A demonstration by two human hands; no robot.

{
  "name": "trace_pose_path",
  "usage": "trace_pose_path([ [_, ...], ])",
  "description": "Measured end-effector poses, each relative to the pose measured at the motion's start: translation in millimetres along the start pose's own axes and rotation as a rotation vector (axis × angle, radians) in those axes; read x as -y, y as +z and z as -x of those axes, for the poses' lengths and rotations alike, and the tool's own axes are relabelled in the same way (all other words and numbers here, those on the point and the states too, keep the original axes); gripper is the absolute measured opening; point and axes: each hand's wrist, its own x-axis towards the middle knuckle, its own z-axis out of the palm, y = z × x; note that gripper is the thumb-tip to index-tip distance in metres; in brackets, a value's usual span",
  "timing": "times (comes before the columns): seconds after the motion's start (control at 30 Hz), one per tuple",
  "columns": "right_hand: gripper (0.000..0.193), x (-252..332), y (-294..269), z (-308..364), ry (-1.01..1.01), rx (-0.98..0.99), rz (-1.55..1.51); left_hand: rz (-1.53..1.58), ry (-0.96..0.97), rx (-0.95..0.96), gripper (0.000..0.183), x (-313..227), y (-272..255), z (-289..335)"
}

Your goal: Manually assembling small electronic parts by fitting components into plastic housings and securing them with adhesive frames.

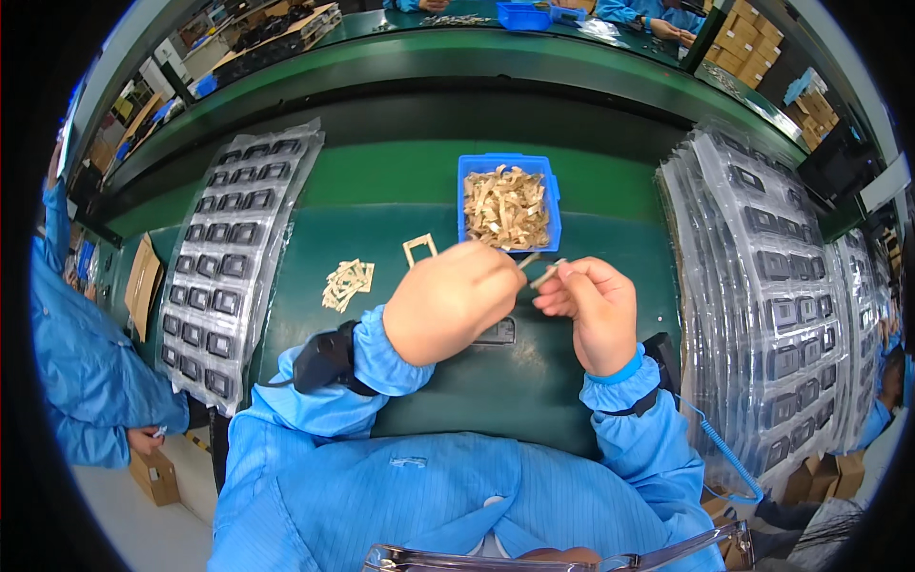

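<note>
My left hand [450,297] is closed over the middle of the bench, its back toward me. A thin strip shows at its fingertips, too small to name, and the palm side is hidden. Close beside it on the right, my right hand [602,310] pinches a small beige piece [545,277] between thumb and fingers. Just beyond my left hand lies a beige rectangular frame [408,253], partly covered by the hand. A small dark frame [498,332] rests on the bench below my hands. Farther left is a loose pile of flat beige pieces [345,286].
A blue bin [556,205] full of beige strips stands beyond my hands. Clear plastic trays of black frames lie at the left [250,214], and a thick stack of similar trays [753,286] is at the right. A coiled blue cord [726,453] hangs by my right arm. Other people are nearby.
</note>
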Motion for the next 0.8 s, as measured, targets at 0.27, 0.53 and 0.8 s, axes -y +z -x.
trace_pose_path([
  [0.27, 0.059, 10.4, 22.7, 15.4, -0.832, 0.126, 0.955, 1.166, -0.903, -0.024, 0.008, -0.4, -13.6, 41.6],
  [0.53, 0.059, 0.6, 16.4, 10.5, -0.852, 0.302, 1.019, 1.250, -0.917, 0.006, 0.006, 3.9, -4.8, 65.2],
  [0.8, 0.046, -17.4, 9.1, -2.1, -0.649, 0.340, 0.909, 1.289, -0.926, 0.042, 0.009, 16.2, 13.6, 78.2],
])
